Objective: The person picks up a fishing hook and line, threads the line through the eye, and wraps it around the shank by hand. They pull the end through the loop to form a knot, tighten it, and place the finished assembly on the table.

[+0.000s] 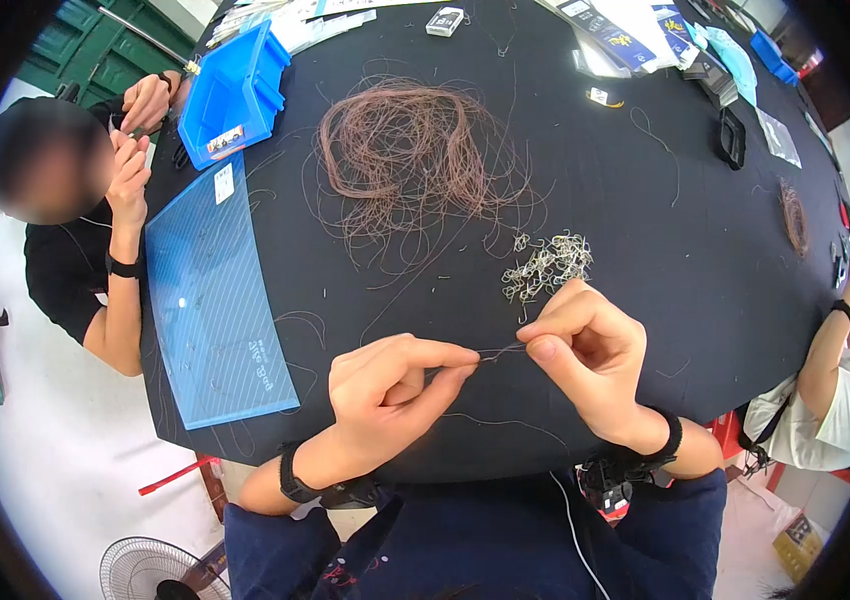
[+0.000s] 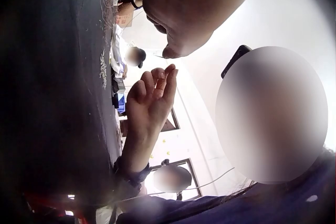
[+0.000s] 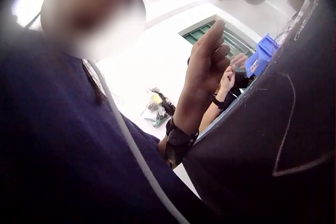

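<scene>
In the head view both hands meet over the near part of the black table. My left hand (image 1: 395, 390) pinches one end of a thin line (image 1: 503, 351) between thumb and forefinger. The other end is pinched by my right hand (image 1: 590, 360), a short span stretching between the fingertips. A tiny dark piece shows on the line near the left fingertips, too small to make out. Just beyond the right hand lies a pile of small metal fish hooks (image 1: 550, 265). Farther off spreads a tangled bundle of brown line (image 1: 405, 150).
A blue translucent sheet (image 1: 215, 310) lies at the left, with a blue bin (image 1: 235, 95) behind it. Another person (image 1: 75, 260) works at the left edge, and one more sits at the right. Loose line (image 1: 505, 422) trails near the front edge; packets (image 1: 615, 40) lie at the back.
</scene>
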### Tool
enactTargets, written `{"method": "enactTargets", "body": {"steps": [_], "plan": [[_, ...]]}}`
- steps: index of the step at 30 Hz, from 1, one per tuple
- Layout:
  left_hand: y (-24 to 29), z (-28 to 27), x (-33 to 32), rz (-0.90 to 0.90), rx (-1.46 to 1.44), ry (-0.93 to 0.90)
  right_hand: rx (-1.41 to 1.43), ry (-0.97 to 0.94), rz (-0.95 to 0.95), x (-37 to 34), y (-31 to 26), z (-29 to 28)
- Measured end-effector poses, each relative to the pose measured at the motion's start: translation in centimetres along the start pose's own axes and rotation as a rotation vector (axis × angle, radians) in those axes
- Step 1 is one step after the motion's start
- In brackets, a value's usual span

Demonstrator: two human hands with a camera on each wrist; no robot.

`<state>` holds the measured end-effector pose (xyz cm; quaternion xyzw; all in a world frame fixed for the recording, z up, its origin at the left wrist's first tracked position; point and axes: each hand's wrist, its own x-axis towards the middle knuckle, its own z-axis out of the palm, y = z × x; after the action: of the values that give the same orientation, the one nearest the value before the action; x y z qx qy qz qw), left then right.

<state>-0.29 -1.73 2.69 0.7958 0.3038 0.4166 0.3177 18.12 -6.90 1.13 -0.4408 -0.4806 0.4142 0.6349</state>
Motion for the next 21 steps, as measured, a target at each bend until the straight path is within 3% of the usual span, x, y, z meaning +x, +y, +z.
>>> {"method": "enactTargets", "body": {"steps": [4, 7, 10, 21], "plan": [[0.4, -0.1, 0.3, 0.073, 0.022, 0.047, -0.087, -0.033, -0.033, 0.0, 0.2, -0.1], [0.7, 0.0, 0.1, -0.022, -0.01, 0.024, -0.138, -0.072, -0.038, 0.0, -0.2, 0.0], [-0.1, 0.0, 0.0, 0.105, -0.026, -0.002, -0.15, -0.082, -0.064, 0.0, -0.4, 0.1], [-0.1, -0.1, 0.0, 0.13, -0.045, -0.036, -0.163, -0.113, -0.071, 0.0, -0.4, 0.2]]}}
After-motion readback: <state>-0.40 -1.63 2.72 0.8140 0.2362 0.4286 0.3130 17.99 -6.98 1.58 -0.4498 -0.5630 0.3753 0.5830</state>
